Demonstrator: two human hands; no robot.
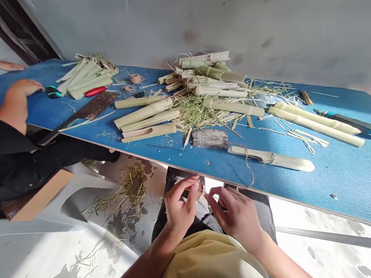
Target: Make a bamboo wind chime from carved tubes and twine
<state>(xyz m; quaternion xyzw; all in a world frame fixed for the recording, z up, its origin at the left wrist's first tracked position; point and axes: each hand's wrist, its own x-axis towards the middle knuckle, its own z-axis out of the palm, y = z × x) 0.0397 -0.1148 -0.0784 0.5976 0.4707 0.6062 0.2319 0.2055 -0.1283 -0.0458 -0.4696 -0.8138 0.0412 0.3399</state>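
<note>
1. The left hand (pixel 180 208) and right hand (pixel 235 218) are pinching with fingertips nearly meeting, gripping something too thin to tell.
2. Twine (pixel 247 168) is trailing from a split bamboo piece (pixel 270 160) lying lengthwise along the table (pixel 346 186), nearer the right hand.

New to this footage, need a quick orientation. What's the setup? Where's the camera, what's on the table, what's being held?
There's no machine here: these are a person's own bare hands, shown in one picture from a head-worn camera looking forward and down. The left hand and right hand are close together just below the edge of a blue board table, pinching something too thin to make out. A thin cord runs toward them from a cut bamboo piece. The table also holds a heap of bamboo strips and tubes, dry shreds, a cleaver and a grey abrasive pad. At far left is a co-worker's hand.
</note>
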